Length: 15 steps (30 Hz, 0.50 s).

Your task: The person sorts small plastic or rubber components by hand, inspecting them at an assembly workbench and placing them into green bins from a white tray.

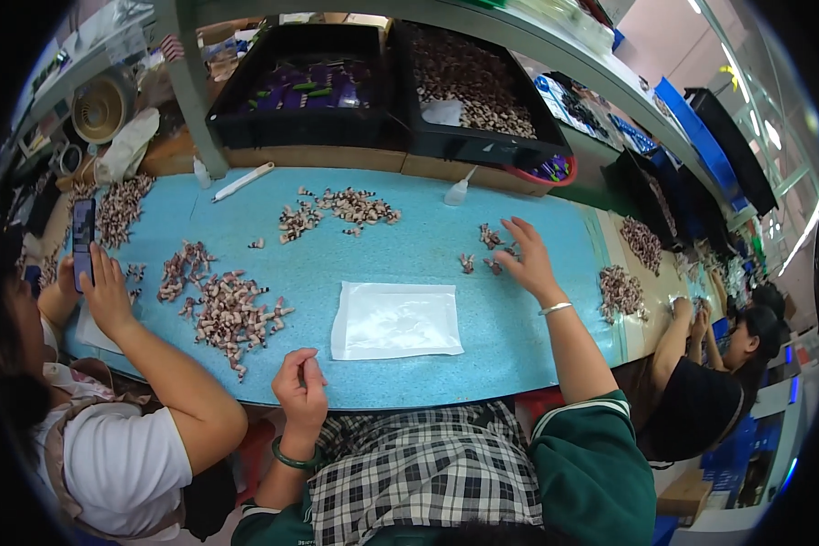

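Observation:
My right hand [531,266] reaches over the far right part of the blue table mat, fingers apart, beside a few small brown-and-white figurines [490,238]. Its fingertips are close to the nearest pieces; whether they touch cannot be told. A silver bangle is on that wrist. My left hand [300,387] is at the table's front edge with its fingers curled closed; anything inside them is hidden. Between my hands a white plastic sheet or pouch [397,320] lies flat. Left of it spreads a heap of similar figurines [232,309], and another pile [355,206] is farther back.
Black bins [305,136] with purple and brown pieces stand along the back below a shelf. A small dropper bottle [457,191] and a white pen-like tool [243,181] are on the mat [519,355]. A co-worker at left holds a phone [84,238]; other people work at right.

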Each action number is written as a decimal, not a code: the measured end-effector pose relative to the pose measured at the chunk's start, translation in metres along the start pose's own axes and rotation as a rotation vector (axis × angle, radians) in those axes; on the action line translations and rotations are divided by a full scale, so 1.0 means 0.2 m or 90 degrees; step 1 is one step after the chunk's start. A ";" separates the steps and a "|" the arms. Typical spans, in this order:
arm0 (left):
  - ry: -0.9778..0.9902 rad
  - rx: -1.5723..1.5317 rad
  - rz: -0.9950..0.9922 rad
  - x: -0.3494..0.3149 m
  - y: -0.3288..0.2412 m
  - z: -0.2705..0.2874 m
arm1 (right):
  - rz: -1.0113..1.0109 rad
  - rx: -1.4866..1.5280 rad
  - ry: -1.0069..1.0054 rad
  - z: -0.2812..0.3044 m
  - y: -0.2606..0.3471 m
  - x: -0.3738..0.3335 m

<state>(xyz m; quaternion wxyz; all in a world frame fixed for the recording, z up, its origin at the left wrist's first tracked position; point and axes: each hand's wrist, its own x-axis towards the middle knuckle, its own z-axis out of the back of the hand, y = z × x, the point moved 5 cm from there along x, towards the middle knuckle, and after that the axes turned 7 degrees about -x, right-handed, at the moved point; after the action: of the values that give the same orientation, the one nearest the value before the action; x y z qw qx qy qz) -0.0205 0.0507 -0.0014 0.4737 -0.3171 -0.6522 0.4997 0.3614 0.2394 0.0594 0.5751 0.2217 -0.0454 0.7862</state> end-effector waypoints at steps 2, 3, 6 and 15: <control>-0.005 -0.006 0.012 -0.01 -0.01 0.00 | -0.011 -0.028 0.025 -0.03 0.13 0.02; -0.005 0.005 0.005 -0.01 -0.01 0.00 | -0.017 -0.067 0.056 -0.05 0.17 0.03; -0.029 -0.050 0.051 -0.01 0.00 -0.01 | 0.020 -0.136 0.126 -0.13 0.18 0.03; -0.058 0.018 0.049 -0.01 0.05 0.01 | 0.078 -0.019 0.059 0.12 -0.06 -0.29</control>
<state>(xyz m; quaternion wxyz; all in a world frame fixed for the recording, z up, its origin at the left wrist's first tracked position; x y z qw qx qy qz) -0.0221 0.0523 -0.0114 0.4286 -0.3124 -0.6533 0.5403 0.3930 0.1838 0.0556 0.5303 0.1732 -0.0435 0.8288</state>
